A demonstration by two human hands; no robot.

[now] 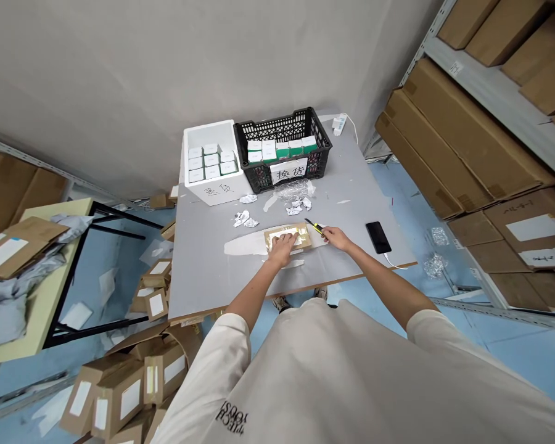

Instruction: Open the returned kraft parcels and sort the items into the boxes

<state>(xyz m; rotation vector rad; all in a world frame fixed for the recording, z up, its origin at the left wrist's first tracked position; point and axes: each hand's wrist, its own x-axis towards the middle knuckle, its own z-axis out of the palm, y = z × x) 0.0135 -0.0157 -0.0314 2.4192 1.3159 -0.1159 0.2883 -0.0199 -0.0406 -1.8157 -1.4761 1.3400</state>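
A small cardboard box (305, 239) with yellowish tape and a white label lies flat near the front of the grey table. My left hand (283, 246) rests on top of it, fingers spread over the label. Just right of the box, my right hand (335, 237) is closed round a yellow and black box cutter (315, 227). The cutter's tip points up and left, beside the box's upper right corner. A pale paper strip (245, 244) lies on the table by the box's left side.
A white foam box (218, 192) and a black crate (324, 161), both holding small cartons, stand at the table's back. Crumpled paper (243, 218) lies before them. A phone (378, 237) on a cable is at right. Cardboard parcels (120, 394) pile up on the floor at left.
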